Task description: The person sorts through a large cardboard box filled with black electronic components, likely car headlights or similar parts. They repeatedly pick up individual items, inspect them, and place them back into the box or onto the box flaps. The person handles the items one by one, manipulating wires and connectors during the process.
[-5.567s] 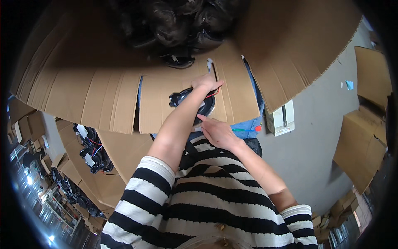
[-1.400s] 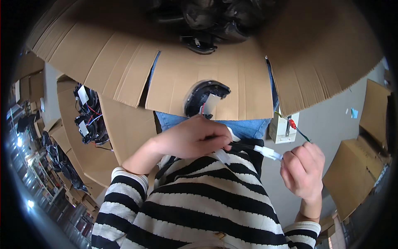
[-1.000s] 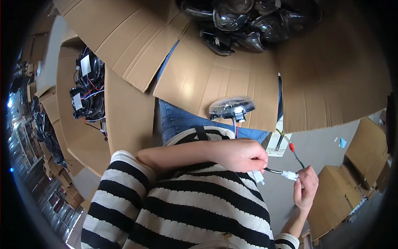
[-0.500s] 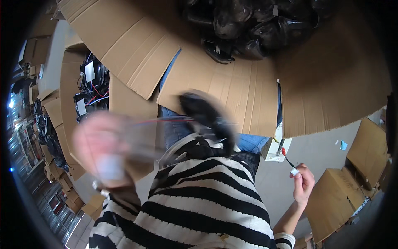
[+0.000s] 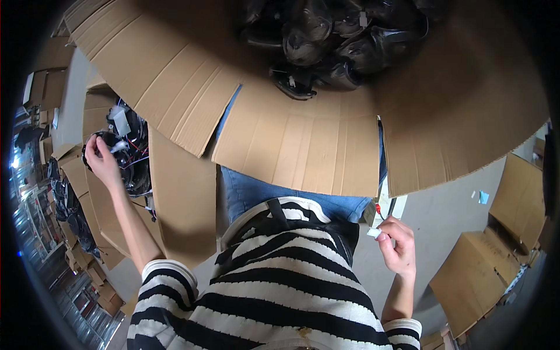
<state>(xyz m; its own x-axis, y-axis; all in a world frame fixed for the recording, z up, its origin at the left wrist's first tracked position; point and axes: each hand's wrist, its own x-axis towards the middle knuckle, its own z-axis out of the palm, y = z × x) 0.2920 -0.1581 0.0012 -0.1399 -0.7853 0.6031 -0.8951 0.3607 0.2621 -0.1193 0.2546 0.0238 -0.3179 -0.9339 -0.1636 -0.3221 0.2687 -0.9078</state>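
Note:
At the left, my left hand (image 5: 104, 163) reaches into a cardboard box (image 5: 184, 201). Its bent fingers are closed on the edge of a black plastic part (image 5: 87, 150), mostly hidden behind the hand. Beside it in the box lie black wired parts (image 5: 137, 175) with red and blue wires and a white label (image 5: 121, 123). On the right, near the jeans, my right hand (image 5: 399, 248) pinches a small white connector (image 5: 374, 233). A dark wire with a red piece (image 5: 378, 208) runs up from this connector.
A large open carton with long flaps (image 5: 297, 151) stands in front of me, holding several glossy black parts (image 5: 344, 49). Brown boxes (image 5: 472, 280) stand on the floor at the right. Behind the connector is a pale box (image 5: 398, 209).
My left hand has moved up and left into the box. The black part that hung on wires before my lap is gone from there. My right hand shifted left, still holding the connector.

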